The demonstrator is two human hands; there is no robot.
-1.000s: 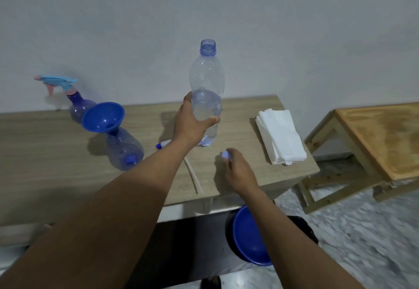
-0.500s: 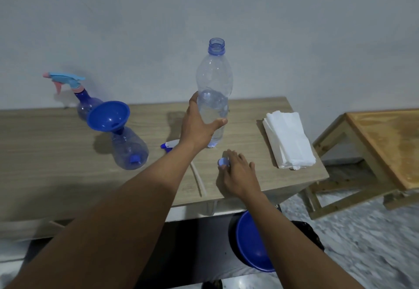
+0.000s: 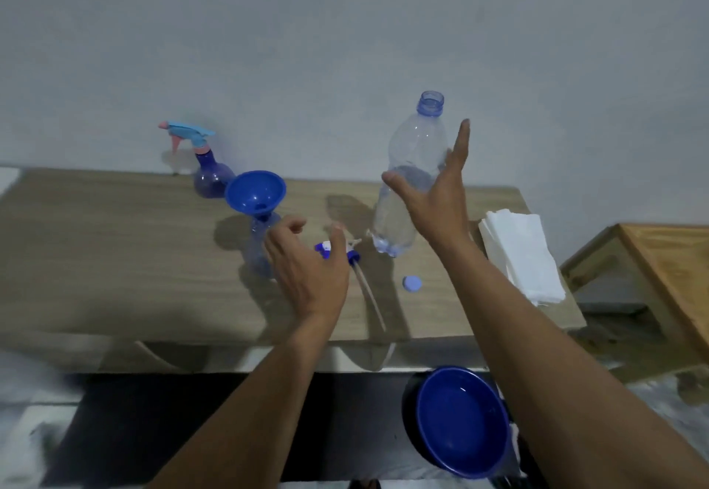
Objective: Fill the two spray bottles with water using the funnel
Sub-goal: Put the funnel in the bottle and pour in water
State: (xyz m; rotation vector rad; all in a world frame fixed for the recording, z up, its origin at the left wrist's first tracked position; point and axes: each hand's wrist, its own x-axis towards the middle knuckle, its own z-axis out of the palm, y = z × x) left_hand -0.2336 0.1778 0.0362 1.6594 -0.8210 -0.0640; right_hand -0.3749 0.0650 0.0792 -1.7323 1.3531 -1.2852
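A clear water bottle (image 3: 416,143), uncapped and partly filled, stands on the wooden table (image 3: 115,251). My right hand (image 3: 441,197) is spread open in front of it, thumb to the left, fingers pointing up. The bottle's cap (image 3: 412,283) lies on the table. A blue funnel (image 3: 255,191) sits in the neck of a headless spray bottle (image 3: 261,247). My left hand (image 3: 307,270) hovers open just right of that bottle, over a loose spray head (image 3: 322,249) with its tube (image 3: 370,297). A second spray bottle (image 3: 213,178), with its trigger head on, stands by the wall.
A stack of white napkins (image 3: 521,254) lies at the table's right end. A blue bowl (image 3: 460,419) sits low, below the table's front edge. A wooden stool (image 3: 667,277) stands to the right. The wall runs right behind the table.
My left hand let go of the water bottle and moved left toward the funnel bottle. My right hand left the cap on the table and rose to the water bottle.
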